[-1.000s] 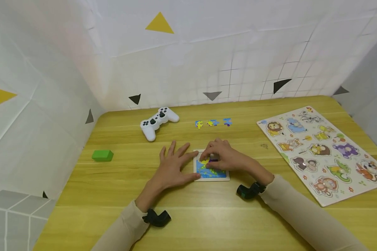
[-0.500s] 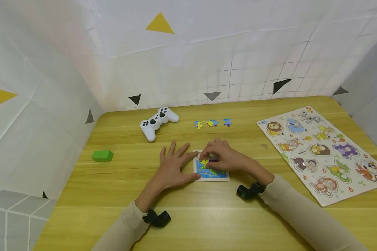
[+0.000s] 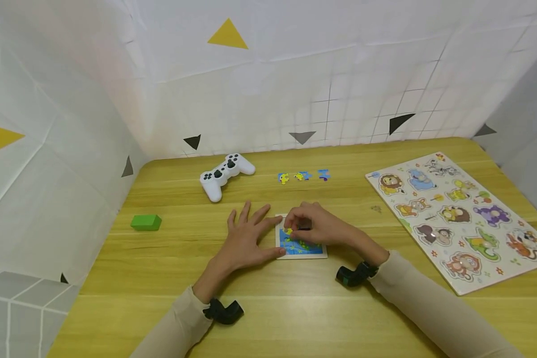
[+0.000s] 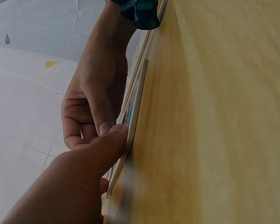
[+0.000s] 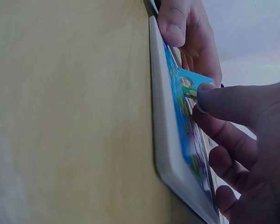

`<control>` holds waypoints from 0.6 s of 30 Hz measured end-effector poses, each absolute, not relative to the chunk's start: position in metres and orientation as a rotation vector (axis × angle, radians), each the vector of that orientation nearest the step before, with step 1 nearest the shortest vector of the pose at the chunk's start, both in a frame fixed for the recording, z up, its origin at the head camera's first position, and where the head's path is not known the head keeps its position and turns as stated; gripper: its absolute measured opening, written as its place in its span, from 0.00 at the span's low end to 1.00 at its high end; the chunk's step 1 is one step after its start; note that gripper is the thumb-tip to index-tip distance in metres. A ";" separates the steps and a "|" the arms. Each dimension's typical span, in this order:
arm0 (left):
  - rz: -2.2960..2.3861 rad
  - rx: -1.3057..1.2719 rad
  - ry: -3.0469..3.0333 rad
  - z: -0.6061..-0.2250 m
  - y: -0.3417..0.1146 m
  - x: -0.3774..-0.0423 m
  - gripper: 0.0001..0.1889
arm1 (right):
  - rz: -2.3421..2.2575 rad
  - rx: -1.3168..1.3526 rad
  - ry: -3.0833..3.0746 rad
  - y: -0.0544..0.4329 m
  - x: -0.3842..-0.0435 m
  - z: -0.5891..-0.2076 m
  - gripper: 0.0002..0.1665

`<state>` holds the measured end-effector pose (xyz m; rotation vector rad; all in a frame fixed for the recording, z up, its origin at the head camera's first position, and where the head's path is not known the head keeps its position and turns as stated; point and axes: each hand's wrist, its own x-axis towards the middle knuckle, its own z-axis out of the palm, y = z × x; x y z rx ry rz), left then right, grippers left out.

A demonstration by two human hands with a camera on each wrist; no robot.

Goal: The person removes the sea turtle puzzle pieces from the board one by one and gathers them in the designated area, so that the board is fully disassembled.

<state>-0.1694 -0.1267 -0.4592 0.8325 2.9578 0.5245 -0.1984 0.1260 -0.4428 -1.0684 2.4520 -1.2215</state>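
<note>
A small jigsaw puzzle tray [image 3: 304, 256] with a pale rim and a blue and yellow picture lies flat on the table. My left hand [image 3: 246, 241] spreads its fingers at the tray's left side, with thumb and index fingertip on the rim. Over the tray, my right hand [image 3: 324, 226] pinches a blue puzzle piece [image 5: 189, 80] between thumb and index finger. In the right wrist view the piece stands tilted, its lower edge right at the picture. My right hand's other fingers are curled and cover part of the tray in the head view.
Several loose puzzle pieces [image 3: 302, 176] lie in a row beyond the tray. A white game controller [image 3: 223, 173] sits at the back left, and a green block [image 3: 145, 222] at the left. A large animal peg puzzle board [image 3: 458, 219] takes up the right side.
My right hand has shifted slightly over the tray, and the purple patch seen by its fingers earlier no longer shows. My left hand stays in place.
</note>
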 end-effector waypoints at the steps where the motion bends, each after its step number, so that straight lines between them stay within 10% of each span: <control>1: 0.523 0.834 2.958 -0.459 -0.127 -0.169 0.41 | -1.235 -1.058 2.440 0.126 -0.198 -0.443 0.08; 18: 0.515 0.842 2.963 -0.460 -0.126 -0.170 0.41 | -1.373 -1.042 2.364 0.132 -0.204 -0.446 0.11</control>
